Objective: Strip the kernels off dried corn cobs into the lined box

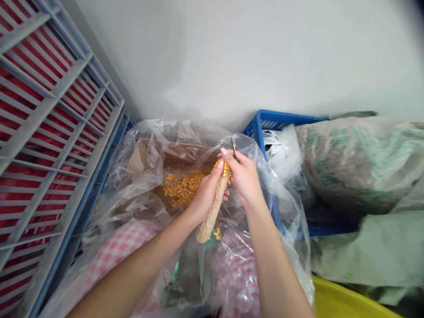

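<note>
A: Where do we have the cob (215,210)?

B: In the middle of the scene, over the near side of the box (180,150), tilted with its bare end toward us. Yellow kernels (225,169) sit on its far end.

A: And our fingers?

B: On our left hand (206,193) they're clamped around the cob, thumb up by the kernels. On our right hand (245,177) they're closed on a thin tool (233,148), its dark shaft pointing away from us and a bit of green showing at the grip. Our right thumb lies at the cob's far end; how hard it presses, we can't tell.

A: What do we see below?

B: Loose corn (185,189) lies in the box, left of the cob. Clear plastic (132,190) lines the box and spreads toward us over pink checked cloth (122,243). A few grains (217,233) show just right of the cob's near end.

A: Around us?

B: Crates (54,95) at left, a blue basket (288,117) at right with a bulging sack (357,159), and a yellow tub (344,302) near right.
</note>
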